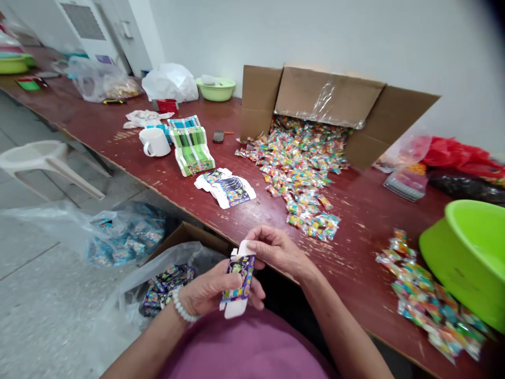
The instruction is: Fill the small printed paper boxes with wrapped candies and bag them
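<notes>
My left hand (pixel 221 287), with a beaded bracelet at the wrist, is closed around a small purple printed candy box (pixel 240 273). The box's white end flaps stand out at top and bottom. At its upper end, my right hand (pixel 274 248) pinches the top white flap between thumb and fingers. Just beyond the hands, flat unfolded purple cartons (pixel 231 189) lie on the dark red table (pixel 189 195). A heap of small wrapped candies (pixel 303 168) spills toward me from a cardboard box (pixel 327 97) tipped on its side.
Left of the table, a clear bag of filled purple boxes (pixel 168 284) and a bag of blue packs (pixel 126 239) stand low. A white mug (pixel 154 142), green flat cartons (pixel 192 150) and a phone-like device (pixel 218 137) sit farther back. More candies (pixel 430 300) lie beside a green basin (pixel 465 258).
</notes>
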### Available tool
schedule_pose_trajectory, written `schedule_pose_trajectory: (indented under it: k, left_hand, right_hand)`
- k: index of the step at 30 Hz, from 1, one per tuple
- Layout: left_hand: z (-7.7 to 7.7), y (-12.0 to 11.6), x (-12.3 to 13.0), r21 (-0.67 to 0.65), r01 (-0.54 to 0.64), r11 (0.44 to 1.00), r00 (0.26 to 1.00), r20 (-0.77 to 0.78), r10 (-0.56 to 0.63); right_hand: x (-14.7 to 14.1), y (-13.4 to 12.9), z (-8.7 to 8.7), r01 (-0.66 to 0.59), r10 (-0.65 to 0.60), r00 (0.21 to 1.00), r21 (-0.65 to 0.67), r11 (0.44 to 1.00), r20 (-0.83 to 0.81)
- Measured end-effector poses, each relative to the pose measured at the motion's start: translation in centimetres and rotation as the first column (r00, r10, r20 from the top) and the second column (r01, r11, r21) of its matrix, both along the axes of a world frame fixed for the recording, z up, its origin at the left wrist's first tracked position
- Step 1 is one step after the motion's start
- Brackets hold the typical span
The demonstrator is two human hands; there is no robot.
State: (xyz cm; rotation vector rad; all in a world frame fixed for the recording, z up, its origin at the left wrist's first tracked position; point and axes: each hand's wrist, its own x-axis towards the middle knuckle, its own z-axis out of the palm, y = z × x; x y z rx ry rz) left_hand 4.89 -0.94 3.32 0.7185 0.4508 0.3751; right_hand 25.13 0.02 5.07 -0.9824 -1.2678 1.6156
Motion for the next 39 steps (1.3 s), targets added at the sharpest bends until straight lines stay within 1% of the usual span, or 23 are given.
schedule_pose_trajectory:
  k: [1,2,4,7,9,10,12,13,15,17,19,22,25,26,28,30,32,35,37,39]
  left_hand:
    - [-0.2,-0.3,0.3,-0.028,0.023,0.999,0.999,0.036,-0.022]
    - [-0.3,-0.6,0.6,-0.038,0.02,0.999,0.998,0.053,-0.018]
    - [-0.3,-0.8,0.7,-0.027,-0.022,0.999,0.999,0.048,0.024]
    - [0.1,-0.8,0.7,-0.008,-0.108,0.994,0.994,-0.034,0.108]
    - [0.3,-0.8,0.8,0.001,-0.191,0.982,0.975,-0.116,0.19]
    - [0.4,-0.8,0.8,0.017,-0.235,0.972,0.96,-0.156,0.234]
    - [0.4,-0.9,1.1,0.067,-0.29,0.955,0.929,-0.22,0.297]
    - [0.3,-0.9,1.3,0.1,-0.302,0.948,0.916,-0.244,0.318]
    - [-0.1,-0.9,1.6,0.185,-0.323,0.928,0.889,-0.277,0.364]
    - [-0.5,-0.8,1.9,0.295,-0.336,0.894,0.857,-0.298,0.42]
    - [-0.7,-0.8,2.0,0.398,-0.354,0.847,0.826,-0.291,0.482]
    - [-0.8,-0.9,2.1,0.478,-0.439,0.761,0.769,-0.238,0.593]
    - [-0.8,-1.4,2.0,0.528,-0.511,0.678,0.696,-0.209,0.687]
    - [-0.8,-1.6,2.0,0.552,-0.517,0.655,0.678,-0.203,0.706]
    - [-0.8,-1.8,2.1,0.592,-0.511,0.623,0.658,-0.197,0.727]
    - [-0.8,-2.0,2.2,0.611,-0.48,0.629,0.661,-0.22,0.718]
    - [-0.8,-2.1,2.5,0.589,-0.454,0.669,0.689,-0.244,0.682]
    - [-1.3,-2.1,2.9,0.537,-0.436,0.723,0.755,-0.219,0.618]
    - [-1.8,-2.2,3.1,0.549,-0.408,0.729,0.78,-0.206,0.591]
    - [-2.1,-2.4,3.3,0.596,-0.361,0.718,0.788,-0.216,0.576]
  right_hand:
    - [-0.1,-0.2,0.2,0.0,0.0,1.0,0.018,1.0,0.009]
    - [-0.2,-0.3,0.3,0.014,-0.015,1.0,0.037,0.999,0.016]
    - [-0.2,-0.6,0.5,0.065,-0.066,0.998,0.061,0.996,0.003]
    - [-0.3,-1.1,0.4,0.08,-0.078,0.995,0.024,0.997,-0.069]
    - [-0.6,-1.7,0.2,0.028,-0.029,0.993,-0.01,1.0,-0.117]
    - [-0.8,-2.1,0.1,0.006,-0.009,0.991,-0.02,1.0,-0.131]
    - [-1.4,-2.7,-0.3,0.007,-0.013,0.99,-0.04,0.999,-0.137]
    - [-1.7,-2.9,-0.5,0.028,-0.036,0.99,-0.058,0.998,-0.135]
    - [-2.2,-3.2,-0.9,0.113,-0.122,0.988,-0.095,0.989,-0.094]
    - [-2.4,-3.1,-1.3,0.234,-0.235,0.972,-0.078,0.969,-0.006]
    - [-2.4,-2.9,-1.6,0.353,-0.352,0.93,0.012,0.936,0.106]
    - [-2.1,-2.4,-1.9,0.447,-0.462,0.865,0.12,0.886,0.197]
    - [-2.2,-2.2,-2.1,0.509,-0.524,0.836,0.126,0.851,0.165]
    - [-2.3,-2.1,-2.2,0.515,-0.528,0.839,0.117,0.849,0.13]
    - [-2.5,-2.2,-2.3,0.489,-0.493,0.868,0.077,0.869,0.049]
    - [-2.3,-2.5,-2.4,0.446,-0.446,0.895,0.013,0.895,0.009]
    - [-1.6,-3.0,-2.6,0.422,-0.422,0.906,-0.06,0.904,0.026]
    - [0.0,-3.6,-3.5,0.402,-0.398,0.916,-0.115,0.908,0.057]
    - [1.2,-3.8,-4.2,0.365,-0.359,0.931,-0.154,0.918,0.061]
    - [2.1,-3.9,-4.7,0.356,-0.347,0.934,-0.179,0.917,0.081]
